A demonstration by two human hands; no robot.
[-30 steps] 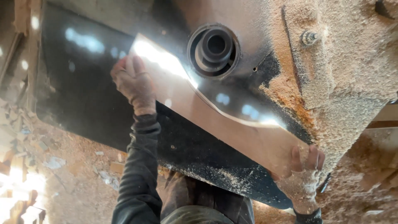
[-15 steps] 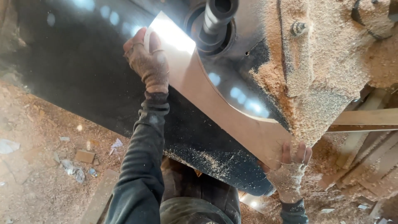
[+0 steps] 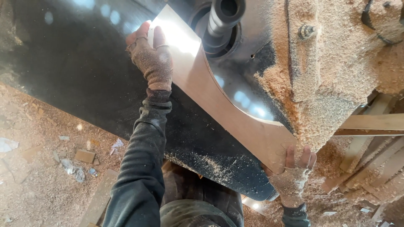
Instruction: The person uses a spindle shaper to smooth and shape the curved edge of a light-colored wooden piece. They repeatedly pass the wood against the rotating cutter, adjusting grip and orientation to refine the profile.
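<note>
One curved wooden board [image 3: 219, 101] lies flat on the dark metal surface [image 3: 75, 71], stretched between the two hands, which are set well apart, one at each end of it. The left hand [image 3: 152, 59], in a dusty fingerless glove, presses down on the far end of the board, its fingers spread along the outer edge, next to the bright glare on the wood. The right hand [image 3: 292, 176], gloved the same way and powdered with sawdust, holds the near end, with its fingers curled up over the board's edge at the rim of the surface. The board's concave edge faces the single dark spindle [image 3: 223, 17] that stands up out of a round opening in the surface; whether wood and spindle touch I cannot tell. A thick heap of sawdust [image 3: 328, 71] covers the machine just beyond the board on the right, with one bolt head [image 3: 306, 31] showing through it. Wood scraps [image 3: 84, 156] lie scattered on the dusty floor [image 3: 38, 185] to the left, and several wooden slats [image 3: 370, 126] lie on the right.
</note>
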